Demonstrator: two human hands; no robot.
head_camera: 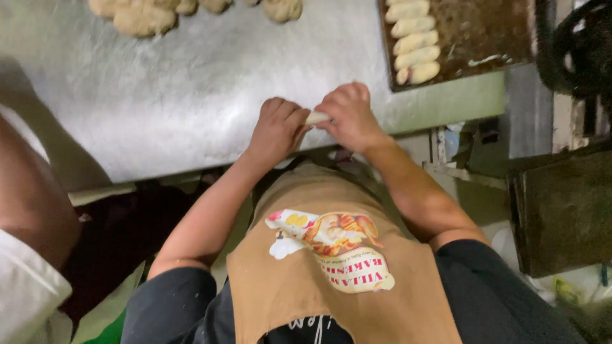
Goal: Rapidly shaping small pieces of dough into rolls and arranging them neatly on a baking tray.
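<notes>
Rolling dough at the table edge.
I see my left hand (pixel 278 127) and right hand (pixel 349 116) both closed around a dough piece (pixel 316 118) between them, at the table's (pixel 191 95) near edge; tray (pixel 484 32) beyond.

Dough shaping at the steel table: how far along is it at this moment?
Done: five shaped rolls sit in a column on the dark baking tray, which has bare space beside them. In hand: the left hand and right hand hold one small dough piece between them. Left: unshaped dough lumps wait at the table's far edge.
</notes>
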